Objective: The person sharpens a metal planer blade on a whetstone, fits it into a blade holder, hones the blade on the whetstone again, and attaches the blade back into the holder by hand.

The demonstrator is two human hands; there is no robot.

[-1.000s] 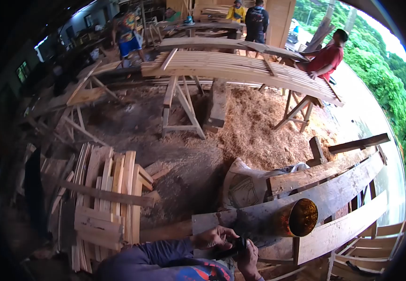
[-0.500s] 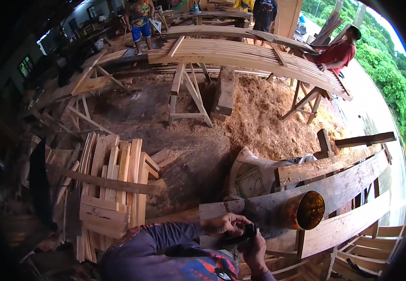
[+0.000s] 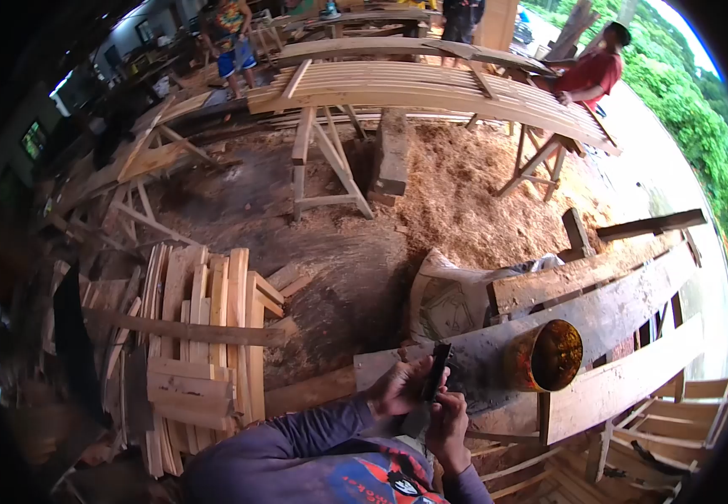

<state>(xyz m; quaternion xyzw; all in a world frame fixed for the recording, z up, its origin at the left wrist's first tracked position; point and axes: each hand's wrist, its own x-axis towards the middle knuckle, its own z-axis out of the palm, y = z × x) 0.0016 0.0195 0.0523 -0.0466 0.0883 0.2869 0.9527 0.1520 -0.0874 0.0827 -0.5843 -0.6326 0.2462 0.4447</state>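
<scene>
My left hand (image 3: 399,388) has its fingers wrapped round a slim black object (image 3: 437,374) that stands nearly upright. What kind of thing it is, I cannot make out. Close below it, my right hand (image 3: 448,422) is closed, its fingertips pinched at the object's lower end. Both hands are in front of my body, at the near edge of a grey, stained plank (image 3: 481,357). On that plank, to the right of my hands, a rusty tin can (image 3: 521,359) lies tilted with its stained inside showing.
Stacked wood offcuts (image 3: 212,311) lie at left. Beyond the plank are a printed sack (image 3: 444,302) and a heap of shavings (image 3: 456,193). Long strips (image 3: 431,92) rest on trestles farther off. A person in red (image 3: 591,76) touches the boards; other people stand behind.
The black object has turned from lying roughly level to nearly upright. My left hand has risen slightly, and my right hand has moved a little left. The view has shifted slightly.
</scene>
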